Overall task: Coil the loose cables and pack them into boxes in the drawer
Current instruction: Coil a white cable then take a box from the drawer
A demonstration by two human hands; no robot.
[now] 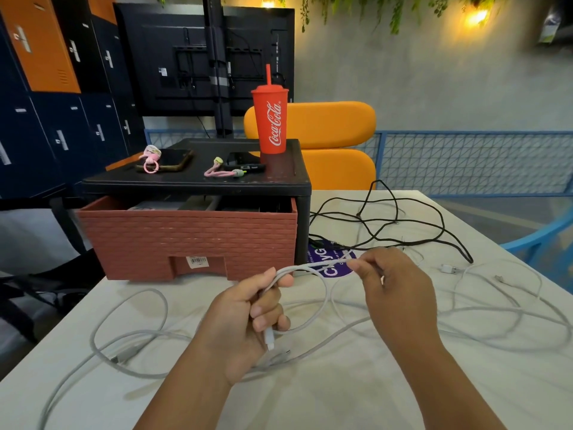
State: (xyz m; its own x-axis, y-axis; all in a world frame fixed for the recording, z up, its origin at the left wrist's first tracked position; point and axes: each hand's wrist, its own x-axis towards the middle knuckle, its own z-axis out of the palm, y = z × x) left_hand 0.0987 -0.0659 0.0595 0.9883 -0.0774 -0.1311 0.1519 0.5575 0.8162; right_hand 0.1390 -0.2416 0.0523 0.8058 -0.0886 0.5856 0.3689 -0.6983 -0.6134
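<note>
Head view: left hand [248, 318] and right hand [393, 283] are gripping a thin white cable [310, 269] between their fingers, first coil just beginning, black cable [387, 218] beyond lying loose, nothing boxed.

Matt white cable [305, 270]; brick-textured plastic drawer [186, 237]; glossy red cup [272, 122].

Probably a shared office: lockers [62, 72], mounted screen [204, 57], orange chair [325, 125], white table [341, 383].
</note>
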